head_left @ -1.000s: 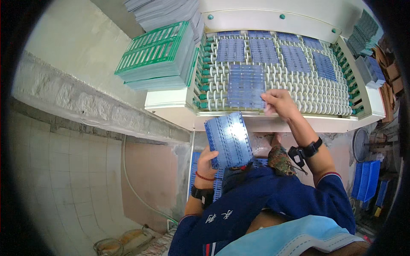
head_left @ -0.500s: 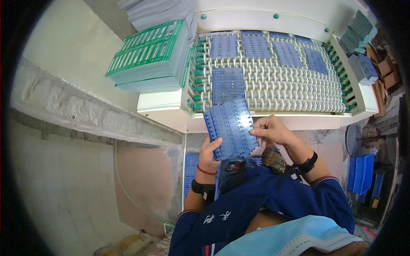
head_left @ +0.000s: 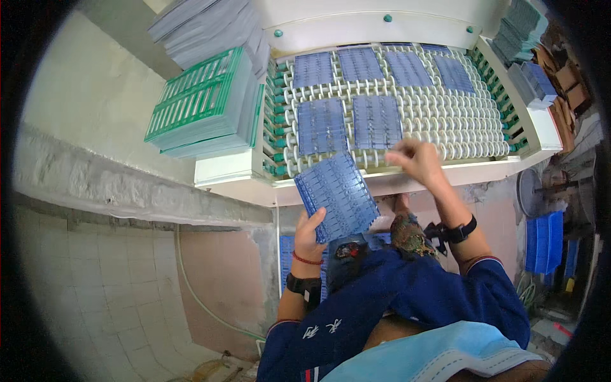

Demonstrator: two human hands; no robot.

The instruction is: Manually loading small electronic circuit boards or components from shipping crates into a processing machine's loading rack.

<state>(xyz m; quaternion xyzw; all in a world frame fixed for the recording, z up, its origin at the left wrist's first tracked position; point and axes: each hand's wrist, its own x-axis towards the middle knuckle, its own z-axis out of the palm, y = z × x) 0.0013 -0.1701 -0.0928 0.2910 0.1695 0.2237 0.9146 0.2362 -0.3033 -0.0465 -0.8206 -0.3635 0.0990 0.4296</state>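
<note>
My left hand (head_left: pixel 309 233) grips a stack of blue circuit board panels (head_left: pixel 337 197) by its near left edge, with the thumb on top. The stack is tilted in front of the roller conveyor (head_left: pixel 445 121). Over the conveyor's front edge is my right hand (head_left: pixel 417 162), its fingers loosely curled and nothing visible in them. Just beyond that hand, one blue panel (head_left: pixel 377 122) lies flat on the white rollers. Another panel (head_left: pixel 321 125) lies to its left, and several more form a row farther back.
Green-topped boards (head_left: pixel 197 102) are stacked on the conveyor's left side, with grey sheets (head_left: pixel 210 32) piled behind. More boards (head_left: pixel 533 83) stand on the right side. Blue bins (head_left: pixel 544 242) sit low at the right. A concrete ledge (head_left: pixel 127 184) runs along the left.
One panel now lies on the front rollers, to the right of the other. My right hand has left the stack and moved forward to the conveyor edge. The row of panels shows more fully.
</note>
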